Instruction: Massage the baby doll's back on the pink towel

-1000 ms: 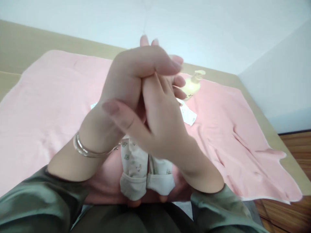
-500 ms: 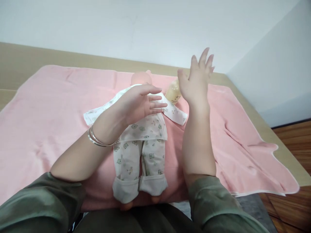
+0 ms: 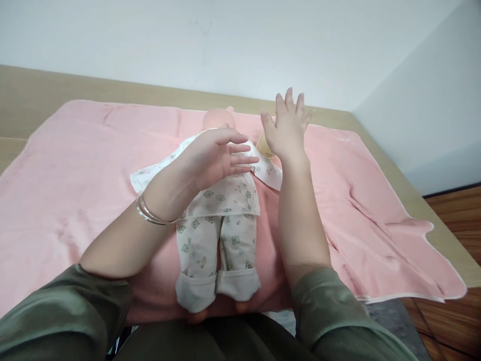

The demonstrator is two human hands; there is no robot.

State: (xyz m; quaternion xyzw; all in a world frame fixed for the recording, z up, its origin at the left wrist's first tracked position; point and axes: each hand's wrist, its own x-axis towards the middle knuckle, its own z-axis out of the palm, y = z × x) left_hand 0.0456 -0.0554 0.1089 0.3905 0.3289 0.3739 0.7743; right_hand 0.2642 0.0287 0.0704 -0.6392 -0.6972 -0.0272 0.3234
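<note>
A baby doll [image 3: 236, 240] lies on a pink blanket [image 3: 75, 150], its head [image 3: 218, 119] toward the wall. It wears a white printed top and matching trousers with turned-up cuffs. Over the doll's chest is my left hand [image 3: 218, 158], open with fingers stretched to the right, hiding part of the top; whether it touches the cloth I cannot tell. My right hand [image 3: 288, 130] is raised at the doll's right-hand side in view, open with fingers spread, holding nothing. Behind it a yellowish bottle [image 3: 264, 145] lies beside the doll's sleeve, mostly hidden.
The blanket covers much of a light wood table [image 3: 406, 185] and hangs over its front edge. A white wall [image 3: 150, 45] rises behind the table. Brown wood panelling [image 3: 458, 225] shows at the lower right. Silver bangles [image 3: 148, 210] circle my left wrist.
My right hand has moved left and slightly down, now covering more of the bottle. My left hand stays nearly where it was over the doll.
</note>
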